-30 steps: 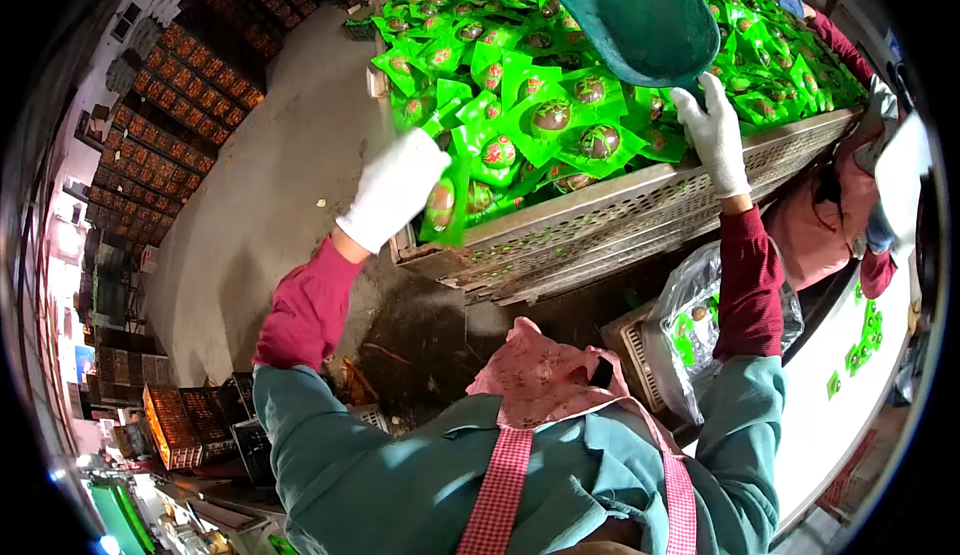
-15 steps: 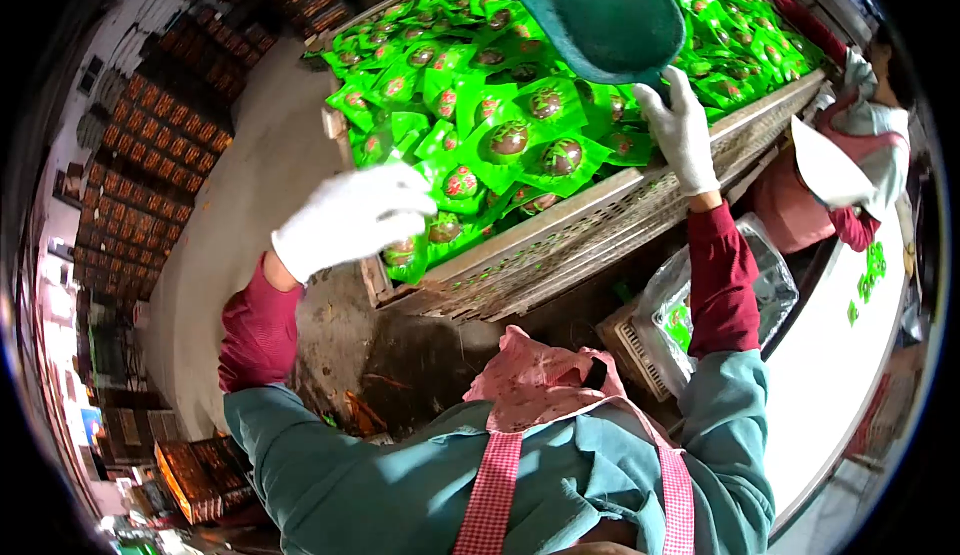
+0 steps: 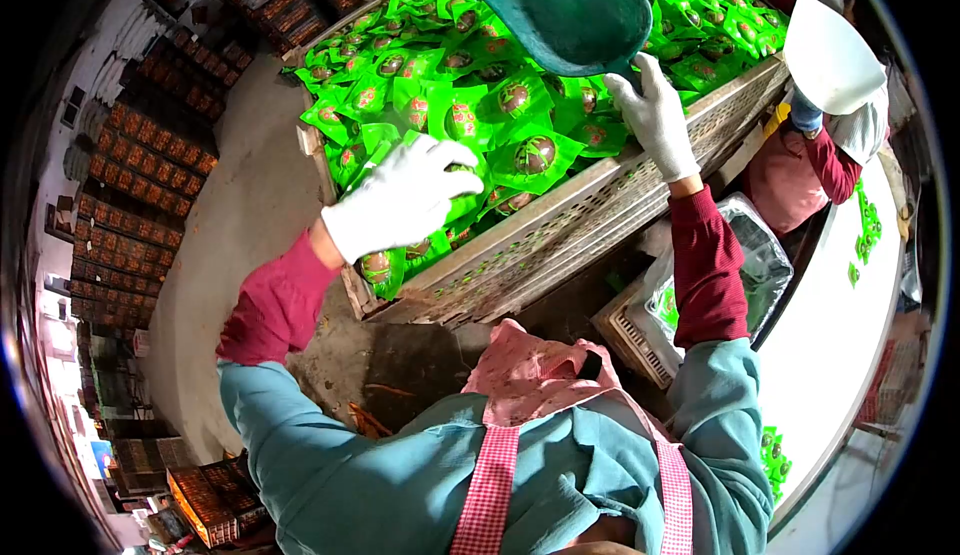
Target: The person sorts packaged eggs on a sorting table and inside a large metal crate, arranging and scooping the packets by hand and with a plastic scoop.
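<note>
My right hand (image 3: 655,120) is clamped on the handle of the green scoop (image 3: 565,15), which is over the far side of the packets (image 3: 535,155) from me, above the crate (image 3: 560,225). The scoop's long axis slants from the handle at my fingers, lower right, to the mouth, upper left. So the mouth points away from me and to my left, its hollow face turned up towards me; the top edge of the view cuts off part of the lip.

My left hand (image 3: 405,200) is palm down over the packets at the crate's near left corner, fingers bent and a little apart. I cannot tell whether they grip a packet.

Below my right forearm stands a basket (image 3: 630,330) with a clear liner (image 3: 770,265). Beyond it, on my right, a co-worker (image 3: 785,180) is near a white scoop (image 3: 830,55), and more green packets lie on the white table (image 3: 830,335).
</note>
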### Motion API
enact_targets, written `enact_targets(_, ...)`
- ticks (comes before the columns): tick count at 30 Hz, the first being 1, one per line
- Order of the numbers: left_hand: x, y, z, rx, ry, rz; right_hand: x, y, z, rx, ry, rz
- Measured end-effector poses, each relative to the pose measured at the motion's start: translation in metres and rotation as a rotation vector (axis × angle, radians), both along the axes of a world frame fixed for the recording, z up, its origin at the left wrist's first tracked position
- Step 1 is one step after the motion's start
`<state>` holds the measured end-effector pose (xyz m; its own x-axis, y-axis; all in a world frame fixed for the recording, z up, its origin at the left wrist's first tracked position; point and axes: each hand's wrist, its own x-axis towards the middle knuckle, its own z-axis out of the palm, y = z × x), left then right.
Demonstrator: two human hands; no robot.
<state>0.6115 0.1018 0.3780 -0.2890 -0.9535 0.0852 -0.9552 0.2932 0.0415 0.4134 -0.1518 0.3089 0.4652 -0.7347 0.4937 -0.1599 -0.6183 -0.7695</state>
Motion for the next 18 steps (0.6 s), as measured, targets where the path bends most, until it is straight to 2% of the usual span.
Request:
enact_targets(1, 0.003, 0.001, -0.003, -0.005, -0.002, -0.065, 0.001, 0.002, 0.0, -0.052, -0.015, -0.023)
enact_targets(3, -0.001, -0.001, -0.022, -0.042, -0.067, -0.024, 0.0, 0.002, 0.0, -0.1, -0.026, -0.051)
enact_targets(5, 0.006, -0.008, -0.039, -0.047, -0.156, 0.049, 0.002, 0.002, 0.0, -0.07, 0.083, -0.105)
enact_targets(7, 0.006, -0.011, -0.027, -0.05, -0.194, 0.037, 0.005, -0.001, -0.002, -0.128, 0.016, -0.098)
enact_targets(9, 0.006, -0.014, -0.002, 0.18, -0.074, 0.026, 0.003, 0.0, -0.003, 0.017, -0.112, -0.043)
enact_targets(10, -0.005, -0.019, 0.017, 0.174, -0.07, 0.107, 0.004, 0.0, -0.005, 0.055, -0.166, -0.03)
enact_targets(11, -0.013, -0.019, 0.02, 0.001, 0.001, 0.116, 0.003, 0.0, -0.005, 0.061, -0.173, -0.041)
enact_targets(13, -0.029, -0.035, 0.003, -0.035, 0.036, 0.02, 0.001, 0.003, -0.002, 0.035, -0.132, -0.095)
enact_targets(14, -0.034, -0.043, -0.01, 0.035, 0.031, -0.006, 0.001, 0.003, -0.002, 0.051, -0.133, -0.081)
enact_targets(18, -0.039, -0.096, -0.04, -0.123, 0.002, -0.076, 0.001, 0.001, -0.006, 0.024, -0.143, -0.072)
